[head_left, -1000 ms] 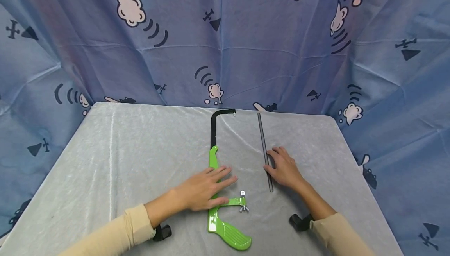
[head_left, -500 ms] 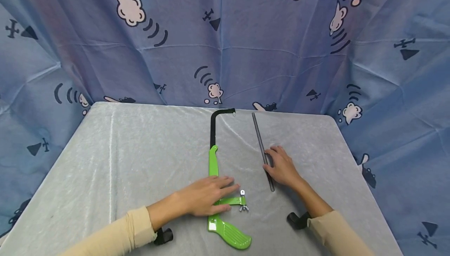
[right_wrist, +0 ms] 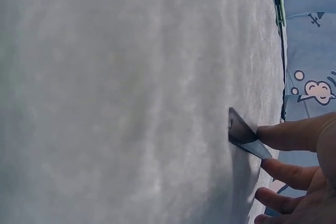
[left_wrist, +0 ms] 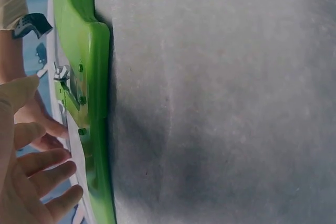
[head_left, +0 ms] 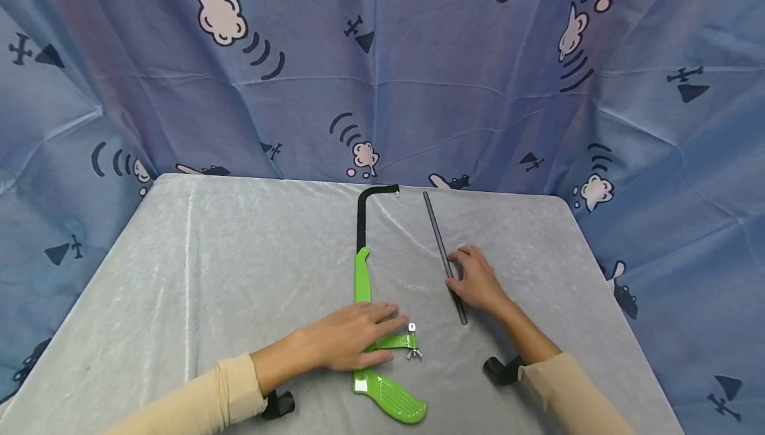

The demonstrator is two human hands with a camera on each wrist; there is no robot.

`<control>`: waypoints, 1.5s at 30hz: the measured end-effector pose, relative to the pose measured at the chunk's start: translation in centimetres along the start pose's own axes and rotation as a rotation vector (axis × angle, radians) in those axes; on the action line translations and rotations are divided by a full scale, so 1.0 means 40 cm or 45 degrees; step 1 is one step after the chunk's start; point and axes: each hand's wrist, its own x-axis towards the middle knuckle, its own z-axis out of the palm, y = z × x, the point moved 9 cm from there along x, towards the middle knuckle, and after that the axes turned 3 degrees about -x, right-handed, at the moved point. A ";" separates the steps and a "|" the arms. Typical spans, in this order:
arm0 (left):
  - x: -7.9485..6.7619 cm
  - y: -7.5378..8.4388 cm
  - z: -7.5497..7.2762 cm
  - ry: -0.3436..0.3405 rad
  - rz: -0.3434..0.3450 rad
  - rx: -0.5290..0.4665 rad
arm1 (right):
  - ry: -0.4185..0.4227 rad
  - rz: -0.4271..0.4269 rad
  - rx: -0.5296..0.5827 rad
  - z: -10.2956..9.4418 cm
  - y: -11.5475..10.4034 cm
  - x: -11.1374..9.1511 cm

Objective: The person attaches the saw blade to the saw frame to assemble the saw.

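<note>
A hacksaw frame [head_left: 362, 279] lies on the cloth, its green handle [head_left: 391, 395] toward me and its black bent end at the far side. Over its green middle is my left hand [head_left: 346, 337], fingers spread and fairly straight, hiding part of the frame. The left wrist view puts these fingers [left_wrist: 55, 161] above the green body [left_wrist: 98, 93], apart from it. To the right, my right hand [head_left: 478, 282] pinches a dark grey hacksaw blade [head_left: 436, 232] between thumb and fingers, around its lower half. The blade's near end [right_wrist: 242, 129] shows in the right wrist view.
A wing nut [head_left: 414, 354] sits on the frame's green side arm. Pale grey velvety cloth [head_left: 263, 242] covers the table. A blue patterned curtain [head_left: 311, 56] hangs right behind the far edge.
The blade's far end has swung left toward the hacksaw frame, its near end staying almost in place. My left hand has shifted slightly toward me over the frame.
</note>
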 end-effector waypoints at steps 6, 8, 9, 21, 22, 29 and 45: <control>-0.001 0.000 -0.005 0.015 -0.004 0.006 | 0.050 0.097 -0.023 -0.006 0.006 0.009; -0.001 -0.001 -0.005 0.016 -0.007 0.009 | 0.079 0.123 -0.043 -0.010 0.006 0.011; -0.001 -0.001 -0.006 0.016 -0.009 0.013 | 0.093 0.131 -0.055 -0.012 0.005 0.012; 0.000 0.004 -0.005 0.022 -0.010 0.037 | 0.092 0.177 -0.058 -0.007 0.011 0.028; 0.001 0.005 -0.005 0.025 -0.009 0.039 | 0.088 0.183 -0.051 -0.006 0.012 0.029; 0.002 0.008 0.000 0.019 -0.016 0.035 | 0.073 0.215 -0.015 -0.010 0.009 0.031; 0.013 0.015 0.006 0.009 -0.003 -0.044 | 0.021 0.262 0.072 -0.001 0.014 0.039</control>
